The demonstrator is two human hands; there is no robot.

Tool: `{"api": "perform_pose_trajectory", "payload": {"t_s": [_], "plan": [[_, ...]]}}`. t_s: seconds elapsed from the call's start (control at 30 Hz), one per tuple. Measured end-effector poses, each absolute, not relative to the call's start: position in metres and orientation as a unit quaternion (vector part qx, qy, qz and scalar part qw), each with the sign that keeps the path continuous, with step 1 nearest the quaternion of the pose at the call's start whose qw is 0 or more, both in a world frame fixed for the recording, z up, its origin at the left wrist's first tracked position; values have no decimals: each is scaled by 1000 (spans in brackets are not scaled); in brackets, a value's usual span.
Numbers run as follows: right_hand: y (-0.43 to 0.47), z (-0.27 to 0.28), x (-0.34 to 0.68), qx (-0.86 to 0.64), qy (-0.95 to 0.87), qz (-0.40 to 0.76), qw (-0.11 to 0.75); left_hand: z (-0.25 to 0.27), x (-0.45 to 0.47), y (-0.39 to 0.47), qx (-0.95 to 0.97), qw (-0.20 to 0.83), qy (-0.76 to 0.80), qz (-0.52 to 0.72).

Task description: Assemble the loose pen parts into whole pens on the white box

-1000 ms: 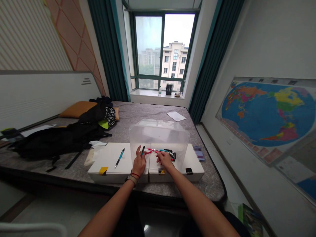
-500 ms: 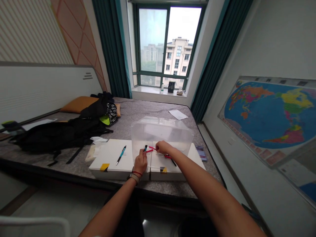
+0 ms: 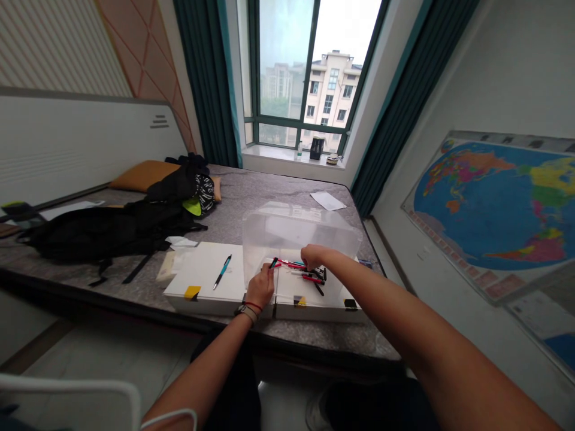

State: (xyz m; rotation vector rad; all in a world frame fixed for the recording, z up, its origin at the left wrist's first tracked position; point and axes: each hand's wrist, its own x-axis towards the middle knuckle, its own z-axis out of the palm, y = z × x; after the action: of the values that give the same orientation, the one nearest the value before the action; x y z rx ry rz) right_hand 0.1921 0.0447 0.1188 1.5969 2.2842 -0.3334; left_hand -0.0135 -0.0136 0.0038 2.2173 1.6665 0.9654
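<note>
My left hand is closed around a dark pen with a teal part at the near side of a clear plastic bin. Inside the bin, my right hand points downward with its fingers pinched at the end of a thin red pen; the fingertips are partly hidden. Below it lie several red and black pens. A blue and black pen rests apart on the left white box. The bin stands across this box and the right white box.
The boxes sit on a grey mattress. Tissues stick out left of them. A black backpack and an orange cushion lie further left. A white paper sheet is behind the bin.
My right hand has moved a little right inside the bin, uncovering more red and black pens. My left hand keeps its place, still gripping. The view has tilted slightly down.
</note>
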Motion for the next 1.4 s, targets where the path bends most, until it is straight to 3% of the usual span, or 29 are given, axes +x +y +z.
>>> {"api": "perform_pose_trajectory", "payload": {"t_s": [0.13,0.37,0.97,1.4], "plan": [[33,113,194,516,832,-147,142,5,-12,-14,757,93,563,319],[16,98,181,498,837,-77,212,7,-12,-15,756,100,558,327],[16,77,183,507,844,-38,171,9,-11,-15,767,72,565,296],[5,85,183,471,858,5,206,11,-10,-16,766,70,569,291]]}}
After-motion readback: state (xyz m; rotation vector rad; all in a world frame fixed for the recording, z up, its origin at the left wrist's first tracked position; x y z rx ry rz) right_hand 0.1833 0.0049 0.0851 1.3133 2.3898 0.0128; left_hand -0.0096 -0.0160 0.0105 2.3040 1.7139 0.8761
